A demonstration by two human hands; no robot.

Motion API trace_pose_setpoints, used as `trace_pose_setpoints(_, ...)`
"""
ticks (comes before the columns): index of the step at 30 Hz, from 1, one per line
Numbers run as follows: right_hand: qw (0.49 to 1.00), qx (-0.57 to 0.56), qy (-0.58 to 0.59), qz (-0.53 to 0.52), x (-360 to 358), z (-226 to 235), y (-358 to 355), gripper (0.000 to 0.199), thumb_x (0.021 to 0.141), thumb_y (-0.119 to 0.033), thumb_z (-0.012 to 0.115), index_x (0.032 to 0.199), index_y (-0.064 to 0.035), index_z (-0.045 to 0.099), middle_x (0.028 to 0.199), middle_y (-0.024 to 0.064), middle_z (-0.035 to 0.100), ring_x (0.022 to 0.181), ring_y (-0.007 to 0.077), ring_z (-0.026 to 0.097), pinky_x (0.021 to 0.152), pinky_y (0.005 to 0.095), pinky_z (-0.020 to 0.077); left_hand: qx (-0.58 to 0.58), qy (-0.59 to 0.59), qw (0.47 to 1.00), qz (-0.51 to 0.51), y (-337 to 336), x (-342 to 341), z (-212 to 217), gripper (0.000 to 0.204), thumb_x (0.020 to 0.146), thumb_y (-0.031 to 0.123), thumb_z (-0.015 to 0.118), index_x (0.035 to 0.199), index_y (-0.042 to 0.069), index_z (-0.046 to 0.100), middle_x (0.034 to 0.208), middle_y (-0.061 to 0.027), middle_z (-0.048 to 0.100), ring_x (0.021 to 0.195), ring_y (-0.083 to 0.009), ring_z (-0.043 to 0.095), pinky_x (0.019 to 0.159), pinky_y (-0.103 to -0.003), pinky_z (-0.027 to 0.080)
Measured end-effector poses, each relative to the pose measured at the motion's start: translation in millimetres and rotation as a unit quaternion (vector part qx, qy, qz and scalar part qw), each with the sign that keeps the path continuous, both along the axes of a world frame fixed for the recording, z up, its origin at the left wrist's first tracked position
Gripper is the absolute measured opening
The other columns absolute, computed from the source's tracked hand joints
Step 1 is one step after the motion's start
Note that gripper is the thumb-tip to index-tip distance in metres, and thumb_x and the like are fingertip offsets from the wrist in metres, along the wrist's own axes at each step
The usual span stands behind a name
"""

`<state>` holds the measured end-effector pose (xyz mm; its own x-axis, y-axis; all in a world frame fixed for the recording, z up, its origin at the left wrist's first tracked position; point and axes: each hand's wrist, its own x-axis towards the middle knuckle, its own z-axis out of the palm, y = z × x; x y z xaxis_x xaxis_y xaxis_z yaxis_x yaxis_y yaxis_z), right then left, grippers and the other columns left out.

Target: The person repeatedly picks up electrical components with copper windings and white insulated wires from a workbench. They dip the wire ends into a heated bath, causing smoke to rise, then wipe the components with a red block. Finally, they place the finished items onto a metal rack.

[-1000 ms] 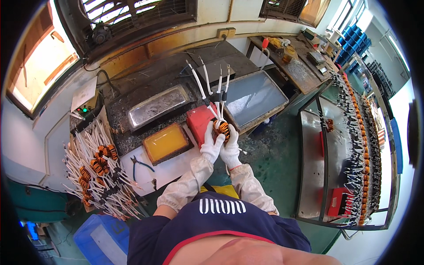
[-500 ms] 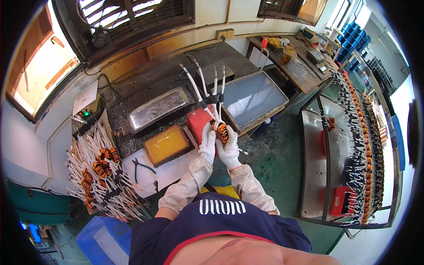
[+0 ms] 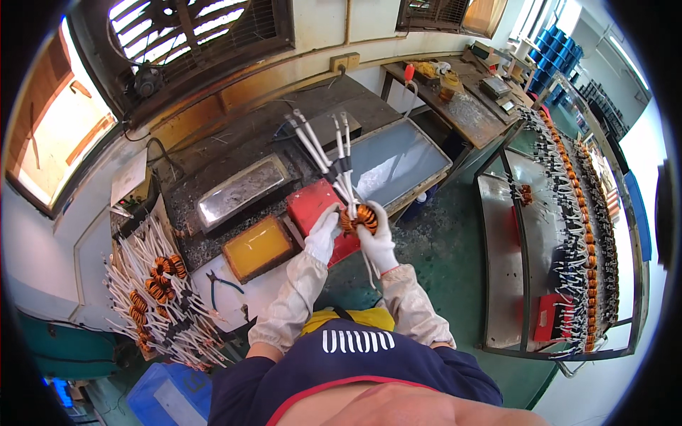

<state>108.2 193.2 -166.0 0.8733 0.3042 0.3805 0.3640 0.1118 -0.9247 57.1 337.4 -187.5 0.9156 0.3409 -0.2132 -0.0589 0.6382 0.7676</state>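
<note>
An orange-and-black toroidal coil (image 3: 361, 217) is held up in front of me, above a red box (image 3: 312, 206). My right hand (image 3: 379, 245), in a white glove, grips its right side, fingers wrapped round the ring. At its left edge, my gloved left hand (image 3: 325, 236) closes on the coil near the base of the leads; its fingertips are partly hidden. White-sleeved leads (image 3: 312, 145) with black bands and bare metallic tips point up and away from the coil. Another white lead (image 3: 370, 268) hangs below it.
Left of the hands stand a tray of yellow material (image 3: 257, 248) and a rectangular pot with a silvery surface (image 3: 241, 193). Cutters (image 3: 224, 284) lie on a white board. More coils (image 3: 158, 290) are heaped at left. A grey-surfaced tray (image 3: 398, 160) sits beyond; a coil-loaded rack (image 3: 526, 284) stands right.
The coil has turned so that its ring faces me more. My right hand has shifted to its right side, and my left hand has moved slightly left. The whole view has shifted a little.
</note>
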Motion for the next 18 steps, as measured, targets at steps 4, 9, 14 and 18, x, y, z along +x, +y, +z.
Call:
trace_pose_setpoints(4, 0.953, 0.147, 0.265, 0.021, 23, 30, -43, 0.057, 0.075, 0.006, 0.050, 0.132, -0.0039, 0.050, 0.117, 0.0113, 0.059, 0.104, 0.0212, 0.061, 0.090, 0.0326, 0.0526, 0.094, -0.031, 0.993, -0.064, -42, -4, 37, 0.033, 0.099, 0.014, 0.059, 0.131, 0.007, 0.060, 0.116, -0.0017, 0.065, 0.107, -0.0120, 0.060, 0.096, -0.028, 0.048)
trace_pose_setpoints(9, 0.877, 0.218, 0.405, 0.143, 42, 29, -110, 0.037, 0.083, -0.003, 0.049, 0.119, -0.0032, 0.054, 0.100, 0.0082, 0.063, 0.090, 0.0209, 0.066, 0.081, 0.0344, 0.0569, 0.181, -0.068, 0.966, -0.170, -102, -13, 97, 0.029, 0.098, 0.010, 0.059, 0.126, 0.003, 0.061, 0.120, -0.0037, 0.060, 0.113, -0.0139, 0.058, 0.100, -0.029, 0.045)
trace_pose_setpoints(14, 0.853, 0.277, 0.407, 0.171, 53, -21, -148, 0.027, 0.096, -0.021, 0.051, 0.113, -0.0027, 0.061, 0.106, 0.0077, 0.065, 0.091, 0.0185, 0.065, 0.081, 0.0307, 0.0547, 0.286, -0.127, 0.919, -0.240, -138, -3, 120, 0.029, 0.097, 0.011, 0.060, 0.124, 0.002, 0.064, 0.114, -0.0064, 0.054, 0.108, -0.0157, 0.056, 0.097, -0.028, 0.045)
trace_pose_setpoints(18, 0.825, 0.303, 0.457, 0.134, 61, -38, -162, 0.032, 0.084, -0.025, 0.068, 0.105, -0.0021, 0.063, 0.105, 0.0125, 0.061, 0.095, 0.0254, 0.059, 0.080, 0.0363, 0.0510, 0.301, -0.152, 0.903, -0.265, -158, 7, 121, 0.031, 0.097, 0.014, 0.061, 0.125, 0.003, 0.064, 0.114, -0.0068, 0.053, 0.108, -0.0163, 0.055, 0.096, -0.028, 0.045)
